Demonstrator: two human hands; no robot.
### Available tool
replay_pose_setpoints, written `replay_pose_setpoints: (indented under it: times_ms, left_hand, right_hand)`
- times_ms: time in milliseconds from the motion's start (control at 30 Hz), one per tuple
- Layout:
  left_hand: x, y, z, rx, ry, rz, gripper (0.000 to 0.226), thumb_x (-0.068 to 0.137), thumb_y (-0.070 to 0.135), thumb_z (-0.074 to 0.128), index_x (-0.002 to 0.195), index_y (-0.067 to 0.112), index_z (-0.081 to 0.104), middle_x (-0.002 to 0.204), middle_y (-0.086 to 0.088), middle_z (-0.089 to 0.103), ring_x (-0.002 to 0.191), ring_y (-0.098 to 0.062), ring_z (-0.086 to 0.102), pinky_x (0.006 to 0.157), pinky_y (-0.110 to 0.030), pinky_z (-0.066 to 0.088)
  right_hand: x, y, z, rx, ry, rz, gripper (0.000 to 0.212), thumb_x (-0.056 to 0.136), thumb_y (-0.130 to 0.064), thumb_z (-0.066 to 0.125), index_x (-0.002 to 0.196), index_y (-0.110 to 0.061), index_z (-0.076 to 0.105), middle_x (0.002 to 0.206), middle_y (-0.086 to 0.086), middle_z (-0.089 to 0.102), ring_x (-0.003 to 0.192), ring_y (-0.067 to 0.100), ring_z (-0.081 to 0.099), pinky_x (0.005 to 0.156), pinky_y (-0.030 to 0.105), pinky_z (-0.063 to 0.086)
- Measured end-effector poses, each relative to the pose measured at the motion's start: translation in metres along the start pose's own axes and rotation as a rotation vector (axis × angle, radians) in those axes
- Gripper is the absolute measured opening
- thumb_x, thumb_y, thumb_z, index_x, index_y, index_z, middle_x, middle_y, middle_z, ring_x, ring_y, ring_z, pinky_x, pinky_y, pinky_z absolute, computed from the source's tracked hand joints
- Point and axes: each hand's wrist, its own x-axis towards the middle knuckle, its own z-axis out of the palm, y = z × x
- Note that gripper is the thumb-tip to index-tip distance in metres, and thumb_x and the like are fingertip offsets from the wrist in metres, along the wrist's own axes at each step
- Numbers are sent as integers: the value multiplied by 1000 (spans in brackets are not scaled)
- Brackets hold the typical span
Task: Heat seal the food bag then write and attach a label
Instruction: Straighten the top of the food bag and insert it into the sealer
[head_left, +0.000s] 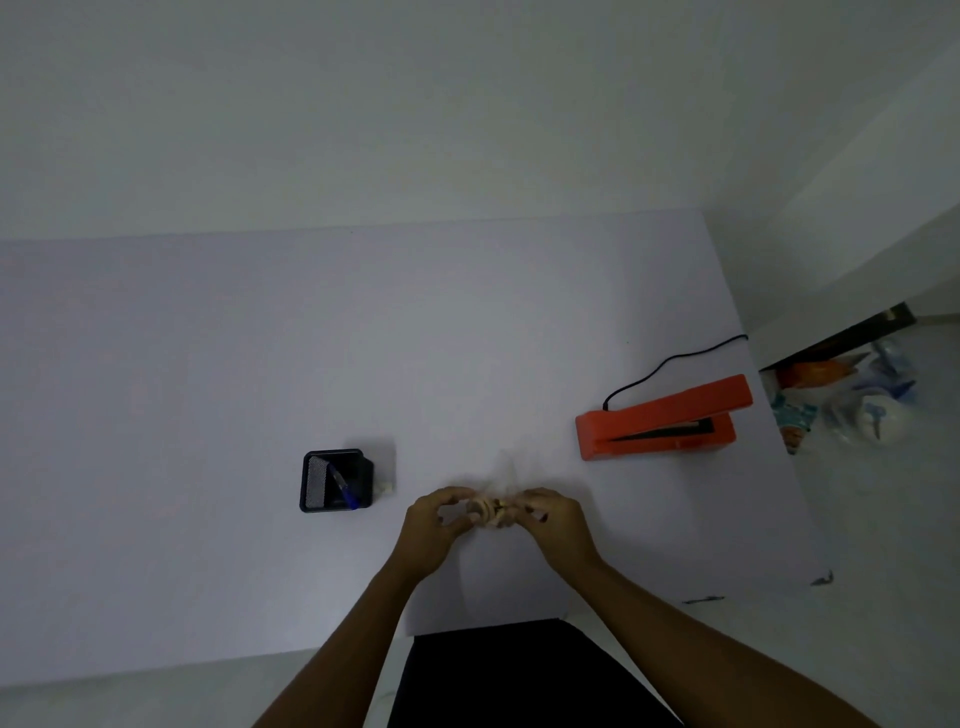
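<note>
Two bare forearms reach forward over a white table (208, 364), converging at its near centre. The left hand (434, 525) and right hand (553, 519) face each other, fingers curled, each pinching one side of a small clear bag (491, 506) of pale food. The bag is between the hands, with its bunched, blurred mouth pointing away from the person; its long axis cannot be told. To the right, an orange sealer (665, 421) lies with its length running left to right, its black cord (670, 364) trailing away. To the left, a black holder (335, 480) contains a blue pen (343, 486).
</note>
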Motion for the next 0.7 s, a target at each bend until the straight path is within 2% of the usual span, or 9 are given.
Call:
replay_pose_setpoints:
  times_ms: [100,167,300,400,500,567,633,700]
  left_hand:
    - [5,-1,1,-2,-1,3,31,83,19,74,111,26,65,108,15,65,103,0,58,82,-16,44]
    - [8,-1,1,1,-6,-13,33,84,18,73,115,22,65,107,14,65,100,2,58,81,-10,44]
    - [15,0,0,-2,36,-16,12,86,10,70,93,18,74,92,6,73,84,1,65,71,-6,47]
    - [18,-2,-6,-32,48,-63,10,89,10,66,84,15,73,81,4,71,74,1,63,67,-7,46]
    - [20,-9,-11,-50,43,-132,10,91,15,64,87,12,73,80,0,70,72,-4,60,65,-11,46]
    - [19,-13,-9,-62,61,-179,11,92,16,63,88,13,74,82,-2,72,72,-9,62,64,-19,48]
    - [19,-15,-7,-68,88,-217,12,92,15,62,88,14,73,82,-3,72,71,-13,62,63,-25,49]
    - [21,-16,-9,-44,71,-249,13,93,15,60,90,12,72,85,-6,72,74,-17,64,60,-25,50]
  right_hand:
    - [5,5,-2,-19,14,7,14,84,-7,72,94,-14,79,91,-7,74,85,0,67,75,12,48]
    - [8,2,-3,-35,17,15,14,84,-7,72,94,-12,79,91,-6,74,84,-6,65,73,8,46]
    - [13,1,-5,-16,3,22,11,84,-8,72,93,-9,79,87,-7,73,80,-10,65,69,5,44]
    - [18,7,-6,11,15,82,12,84,-11,73,95,-8,78,88,-7,73,79,-12,65,70,6,46]
    - [25,15,-8,-2,24,163,15,82,-13,76,95,-6,78,90,-4,75,77,-15,64,74,7,48]
    - [29,18,-8,-3,-1,210,14,82,-14,76,94,-7,79,89,-5,75,76,-16,64,74,9,49]
    - [33,16,-6,17,-26,257,14,82,-15,77,93,-7,79,86,-4,74,69,-15,62,69,10,47]
    - [35,15,-3,38,-60,284,13,82,-15,77,92,-7,79,83,-4,73,64,-14,62,65,11,47]
